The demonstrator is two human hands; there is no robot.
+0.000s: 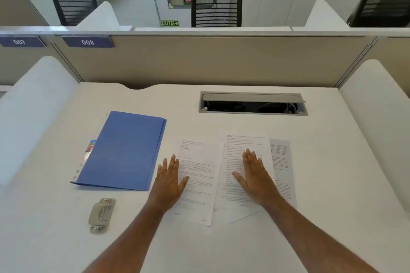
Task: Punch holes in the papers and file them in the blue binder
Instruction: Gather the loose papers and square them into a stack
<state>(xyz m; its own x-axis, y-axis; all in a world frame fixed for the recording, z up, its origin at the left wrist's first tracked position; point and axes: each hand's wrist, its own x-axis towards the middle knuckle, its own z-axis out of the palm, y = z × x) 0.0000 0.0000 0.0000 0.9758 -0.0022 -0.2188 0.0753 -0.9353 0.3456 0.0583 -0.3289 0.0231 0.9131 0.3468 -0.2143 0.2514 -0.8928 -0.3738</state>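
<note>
- I see both forearms coming up from the bottom edge of the frame, angled inward toward the centre, bare to the elbow.
- My left hand lies palm down, flat, fingers straight and slightly spread, thumb swung out to the right. It sits on the left edge of the left sheet, partly over the bare desk.
- My right hand is also palm down and flat, fingers straight and close together, thumb stretched out to the left. It rests on the middle sheet, which overlaps the left sheet's right edge.
- Neither hand grips anything; both just press on paper.
- A third sheet, greyer in tone, pokes out from under the middle sheet on its right side.
- The blue binder lies closed in the centre left of the frame, just left of my left hand, not touching it.
- The hole punch sits in the lower left, below the binder and apart from it.
- A cable tray, lid raised, is set into the desk above the papers.
</note>
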